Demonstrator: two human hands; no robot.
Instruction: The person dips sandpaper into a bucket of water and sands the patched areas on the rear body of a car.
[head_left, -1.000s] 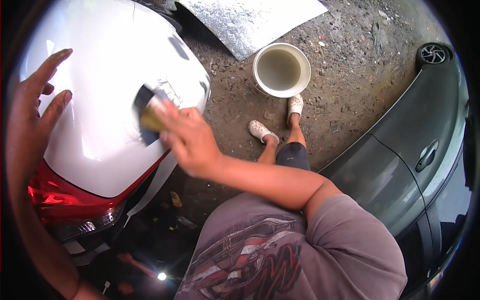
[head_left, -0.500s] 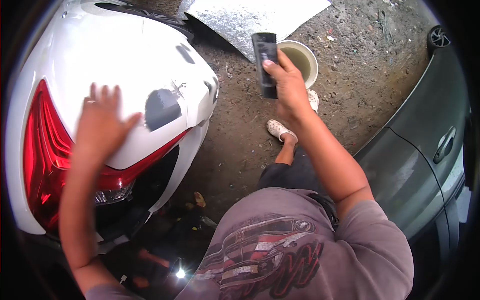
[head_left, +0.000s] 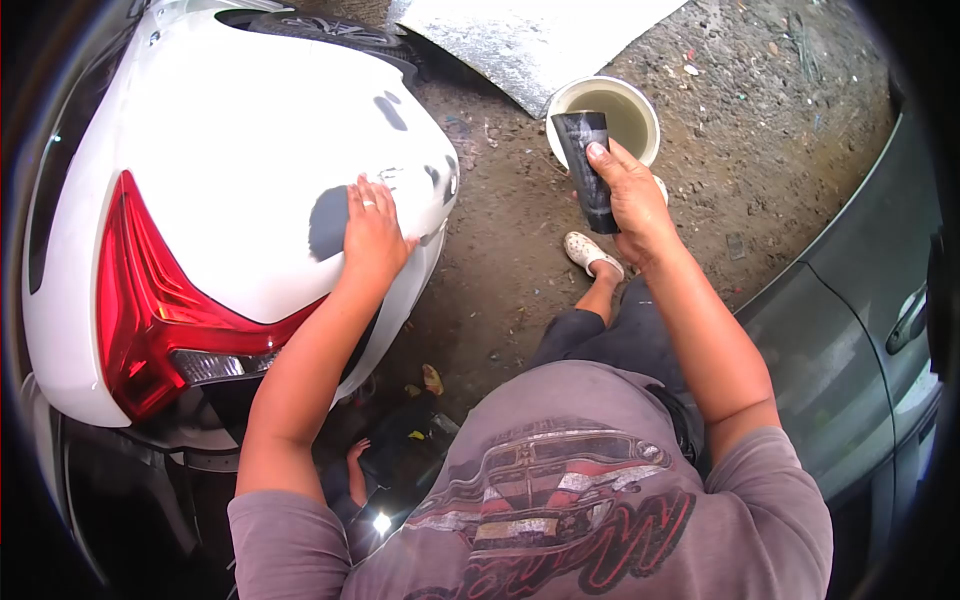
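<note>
My left hand (head_left: 376, 235) lies flat on the rear quarter of a white car (head_left: 240, 190), fingers extended, with a ring on one. It covers part of a grey patch (head_left: 328, 222) on the white paint. Smaller grey patches (head_left: 390, 112) show farther along the panel. Below them is the red tail light (head_left: 150, 310). In my right hand (head_left: 640, 200) is a black sanding block (head_left: 583, 175), held upright with the thumb on its face, in the air away from the car. Behind the block stands a pale bucket (head_left: 650, 130) with murky liquid inside.
A dark grey car (head_left: 820, 360) stands close on my right. A silvery sheet (head_left: 530, 45) lies on the dirt ground (head_left: 490, 270) ahead. Low at the left, another person's hand (head_left: 358, 455) shows near a bright light (head_left: 381, 522). My clog (head_left: 588, 254) is by the bucket.
My left hand has moved right across the white panel onto the edge of the large grey patch. My right hand, still holding the sanding block, appears slightly lower and farther right; the view has shifted too.
</note>
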